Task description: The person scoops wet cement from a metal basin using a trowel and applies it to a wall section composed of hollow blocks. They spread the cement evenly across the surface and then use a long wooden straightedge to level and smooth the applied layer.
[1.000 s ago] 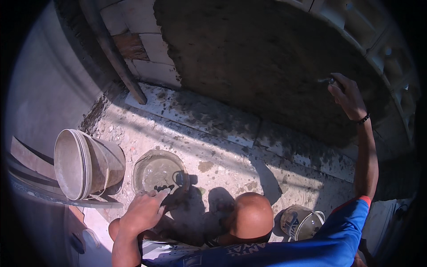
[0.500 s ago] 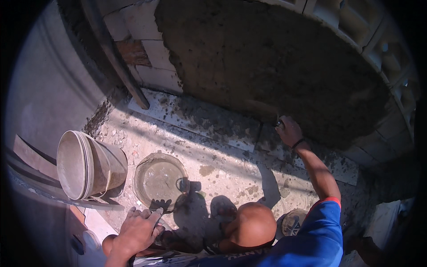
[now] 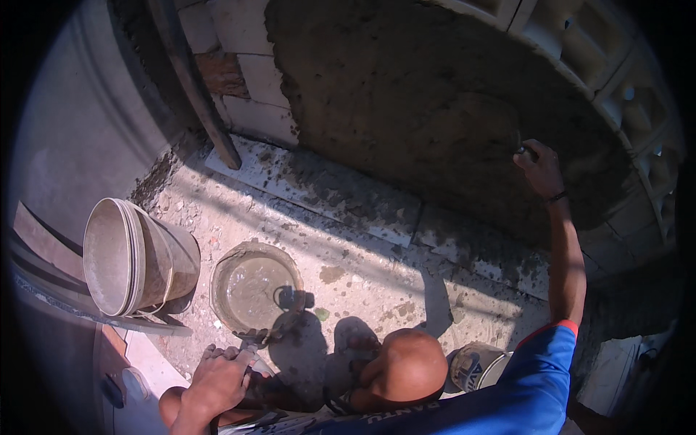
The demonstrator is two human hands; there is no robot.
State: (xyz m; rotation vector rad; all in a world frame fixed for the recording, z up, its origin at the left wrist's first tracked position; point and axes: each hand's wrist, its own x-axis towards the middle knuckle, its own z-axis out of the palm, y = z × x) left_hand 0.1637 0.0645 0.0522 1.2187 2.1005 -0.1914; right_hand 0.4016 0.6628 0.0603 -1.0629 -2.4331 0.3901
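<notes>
My right hand (image 3: 538,167) grips the handle of a trowel (image 3: 522,149), its blade faint against the dark wet mortar coat (image 3: 406,87) on the wall. My left hand (image 3: 217,384) is low at the front left, fingers curled and mortar-smeared; what it holds, if anything, I cannot make out. Just beyond it a shallow round tub (image 3: 254,286) of grey wet mortar sits on the speckled ground (image 3: 362,290).
A pale bucket (image 3: 156,261) lies tilted at left. Another bucket (image 3: 471,366) stands beside my knee (image 3: 409,362). A wooden plank (image 3: 192,87) leans by bare white blocks (image 3: 257,116). Pierced blocks (image 3: 634,109) form the wall's upper right. Mortar-splattered slabs (image 3: 304,181) line its foot.
My right hand moved down and left along the wall, then back up and right, though lower than a second ago. My left hand is lower than a second ago, still curled.
</notes>
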